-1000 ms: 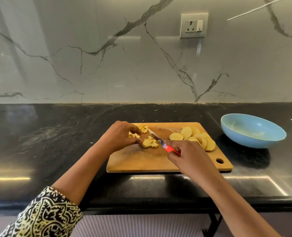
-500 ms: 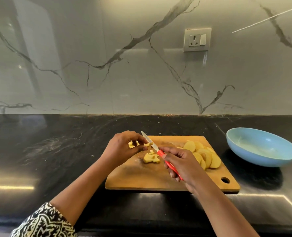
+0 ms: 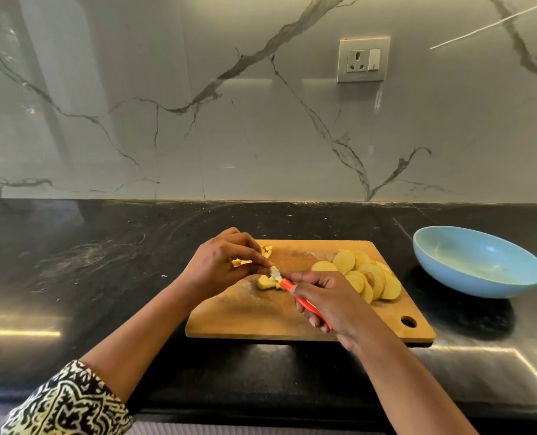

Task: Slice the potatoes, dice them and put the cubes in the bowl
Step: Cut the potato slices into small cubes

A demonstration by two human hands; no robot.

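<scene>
A wooden cutting board (image 3: 245, 318) lies on the black counter. Round potato slices (image 3: 364, 274) overlap on its right half. A small heap of potato cubes (image 3: 267, 282) sits mid-board, and more cubes (image 3: 267, 250) show behind my left hand. My right hand (image 3: 330, 299) grips a red-handled knife (image 3: 289, 284), blade pointing left just above the heap. My left hand (image 3: 220, 265) pinches the blade near its tip, where potato bits cling. The light blue bowl (image 3: 480, 277) stands right of the board with no potato in it.
The black stone counter (image 3: 88, 277) stretches left of the board and behind it. A marble backsplash rises at the back with a wall socket (image 3: 363, 59). The counter's front edge runs just below the board.
My right hand lifted the knife off the cubes and turned the blade toward my left hand. My left hand left the cubes and took the blade between its fingers.
</scene>
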